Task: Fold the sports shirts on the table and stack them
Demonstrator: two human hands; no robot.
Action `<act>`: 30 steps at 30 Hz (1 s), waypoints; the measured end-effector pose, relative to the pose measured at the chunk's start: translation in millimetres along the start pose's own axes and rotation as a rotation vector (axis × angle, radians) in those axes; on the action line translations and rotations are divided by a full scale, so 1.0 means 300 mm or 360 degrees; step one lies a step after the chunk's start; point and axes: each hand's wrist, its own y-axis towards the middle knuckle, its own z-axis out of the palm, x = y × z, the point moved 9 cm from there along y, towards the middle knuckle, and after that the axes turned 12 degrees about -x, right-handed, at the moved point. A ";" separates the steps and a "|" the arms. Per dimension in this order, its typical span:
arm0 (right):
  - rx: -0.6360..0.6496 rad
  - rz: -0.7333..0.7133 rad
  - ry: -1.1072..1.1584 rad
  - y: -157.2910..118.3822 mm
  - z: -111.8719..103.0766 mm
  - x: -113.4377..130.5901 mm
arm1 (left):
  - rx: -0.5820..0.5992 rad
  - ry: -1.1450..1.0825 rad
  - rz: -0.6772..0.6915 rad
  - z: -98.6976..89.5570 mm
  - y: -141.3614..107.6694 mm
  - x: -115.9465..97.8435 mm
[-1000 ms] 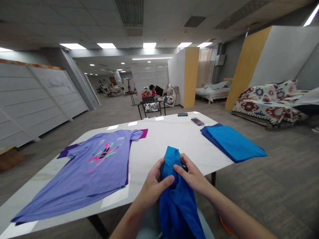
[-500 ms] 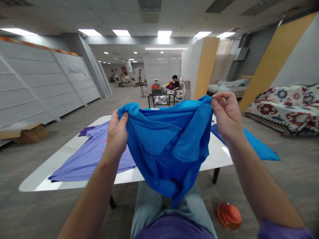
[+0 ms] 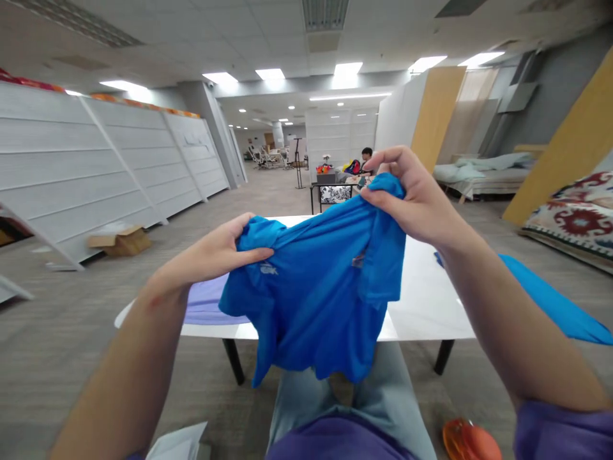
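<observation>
A bright blue T-shirt hangs in front of me, held up between both hands above the near edge of the table. My left hand is closed on its bunched upper left part, the thumb lying across the front. Higher up, my right hand pinches the upper right part between thumb and fingers. The shirt slopes down toward the left, and a small pale print shows below my left thumb. Behind it on the table lies a lavender shirt, partly hidden by the blue cloth and my left arm.
The white table stands before me. Another blue garment overhangs its right side. An orange-red object sits on the floor at lower right, a cardboard box at left. A seated person is in the background.
The blue shirt has turned, now showing its printed outside and a sleeve. My right hand has risen relative to the left, and my view has swung left.
</observation>
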 end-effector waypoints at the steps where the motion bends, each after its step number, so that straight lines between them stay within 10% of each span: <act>1: -0.0001 -0.0026 -0.0011 0.017 -0.009 0.007 | 0.0045 0.0029 0.0016 -0.024 -0.016 0.027; 10: -0.0012 -0.0318 -0.0340 0.112 -0.027 0.075 | -0.0973 -0.0051 -0.0324 -0.354 -0.092 0.310; 14: 0.0030 -0.0341 -0.0539 0.136 -0.037 0.060 | -0.0858 -0.0044 -0.0203 -0.400 -0.108 0.201; 19: 0.0054 0.0008 -0.0312 0.156 -0.022 -0.064 | -0.0770 0.0860 -0.0140 -0.479 -0.167 0.044; 26: 0.0119 0.0365 -0.0461 0.237 0.066 -0.164 | -0.0587 0.1664 -0.0089 -0.556 -0.169 -0.006; 30: 0.0001 0.0119 -0.0646 0.324 0.104 -0.068 | -0.0932 0.1590 -0.0208 -0.693 -0.186 -0.071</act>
